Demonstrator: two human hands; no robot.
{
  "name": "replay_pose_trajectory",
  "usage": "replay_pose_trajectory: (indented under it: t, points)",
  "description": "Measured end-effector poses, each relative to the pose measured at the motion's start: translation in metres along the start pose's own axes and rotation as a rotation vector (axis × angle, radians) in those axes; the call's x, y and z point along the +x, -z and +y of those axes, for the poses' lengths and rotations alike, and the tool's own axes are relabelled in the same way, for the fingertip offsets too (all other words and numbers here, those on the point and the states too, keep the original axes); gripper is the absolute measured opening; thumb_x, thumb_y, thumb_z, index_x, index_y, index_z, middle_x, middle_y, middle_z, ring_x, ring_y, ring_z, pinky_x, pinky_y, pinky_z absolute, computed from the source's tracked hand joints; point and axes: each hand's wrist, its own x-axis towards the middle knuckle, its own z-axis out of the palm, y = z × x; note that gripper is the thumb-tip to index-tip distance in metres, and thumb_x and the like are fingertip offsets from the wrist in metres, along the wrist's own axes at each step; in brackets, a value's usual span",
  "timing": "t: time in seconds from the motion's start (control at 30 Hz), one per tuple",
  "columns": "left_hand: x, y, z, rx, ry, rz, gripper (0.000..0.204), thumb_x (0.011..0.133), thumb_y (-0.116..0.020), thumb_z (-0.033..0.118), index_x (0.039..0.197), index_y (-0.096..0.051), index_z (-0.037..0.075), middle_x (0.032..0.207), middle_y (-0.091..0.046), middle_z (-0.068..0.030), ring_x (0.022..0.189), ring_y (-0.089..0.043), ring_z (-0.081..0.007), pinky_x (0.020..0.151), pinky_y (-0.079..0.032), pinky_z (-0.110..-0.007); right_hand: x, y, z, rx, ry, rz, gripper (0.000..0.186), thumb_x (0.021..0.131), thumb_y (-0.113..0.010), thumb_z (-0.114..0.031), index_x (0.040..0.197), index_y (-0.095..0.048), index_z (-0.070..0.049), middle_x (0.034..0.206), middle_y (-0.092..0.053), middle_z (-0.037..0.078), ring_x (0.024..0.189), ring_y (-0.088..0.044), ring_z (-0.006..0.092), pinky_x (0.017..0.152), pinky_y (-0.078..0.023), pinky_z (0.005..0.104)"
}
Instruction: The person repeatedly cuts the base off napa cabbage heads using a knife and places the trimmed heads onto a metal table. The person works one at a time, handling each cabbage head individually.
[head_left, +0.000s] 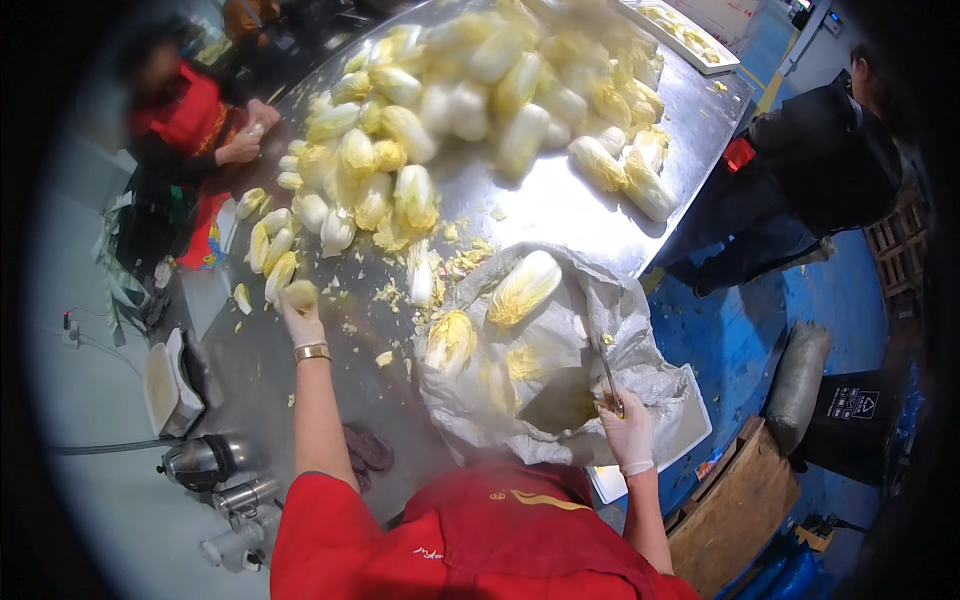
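Clear gloves cover both my hands. At the left, my left hand point(303, 324) is closed around a pale yellow piece of napa cabbage point(298, 293), partly blurred. Just beyond it lie cut napa cabbage halves point(279, 270). Low on the right, my right hand point(628, 430) grips a knife point(608, 372), its narrow blade pointing up and away from me. Before me an open white woven sack point(640, 325) spreads over the table edge and a white bin. Inside rest a whole napa cabbage point(525, 288) and another yellow one point(450, 342).
A large heap of napa cabbages point(400, 130) covers the far metal table point(690, 120). Leaf scraps point(385, 300) litter the near part. A co-worker in red point(190, 115) stands at the far left; a person in dark clothes point(800, 180) is at the right. A wooden board point(735, 500) stands lower right.
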Motion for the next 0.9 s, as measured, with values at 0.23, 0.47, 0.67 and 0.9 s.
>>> replay_pose_trajectory:
  t: [0.23,0.47,0.67,0.9]
  points:
    - [-0.007,-0.169,-0.075,0.918,-0.212,-0.435,0.063,0.091,-0.062,0.038,0.135,-0.048,-0.005,0.128,-0.059,-0.0181,0.11,-0.061,-0.0291,0.093,-0.047,-0.034,-0.011,-0.005,-0.012,0.019,-0.032,-0.083,0.027,0.08,-0.072,-0.013,0.106,-0.066,-0.008,0.089,-0.065,0.013,0.078,-0.065,0.027,0.071,-0.051,0.0353]
    - [-0.031,-0.266,-0.106,1.654,-0.348,-0.304,0.079,0.071,-0.077,0.051,0.119,-0.059,-0.009,0.108,-0.067,-0.023,0.099,-0.066,-0.035,0.088,-0.05,-0.038,-0.03,0.001,-0.022,0.07,-0.171,-0.12,0.026,0.081,-0.071,-0.012,0.105,-0.066,-0.006,0.094,-0.066,0.013,0.084,-0.065,0.0278,0.074,-0.052,0.035]
    - [-0.081,-0.235,-0.08,0.686,0.031,-0.783,0.065,0.087,-0.068,0.041,0.129,-0.052,-0.006,0.123,-0.061,-0.0098,0.111,-0.06,-0.0173,0.092,-0.049,-0.033,-0.04,-0.003,-0.01,0.092,-0.096,-0.086,0.025,0.081,-0.071,-0.014,0.104,-0.066,-0.006,0.093,-0.065,0.014,0.085,-0.063,0.0328,0.073,-0.05,0.0382]
    - [-0.256,-0.173,-0.065,0.321,0.675,-0.97,0.062,0.088,-0.068,0.031,0.137,-0.044,0.002,0.125,-0.058,-0.009,0.115,-0.056,-0.0185,0.101,-0.046,-0.035,-0.026,0.01,-0.027,0.195,0.05,0.013,0.027,0.081,-0.073,-0.016,0.106,-0.067,-0.009,0.088,-0.067,0.016,0.079,-0.066,0.0338,0.069,-0.052,0.0387]
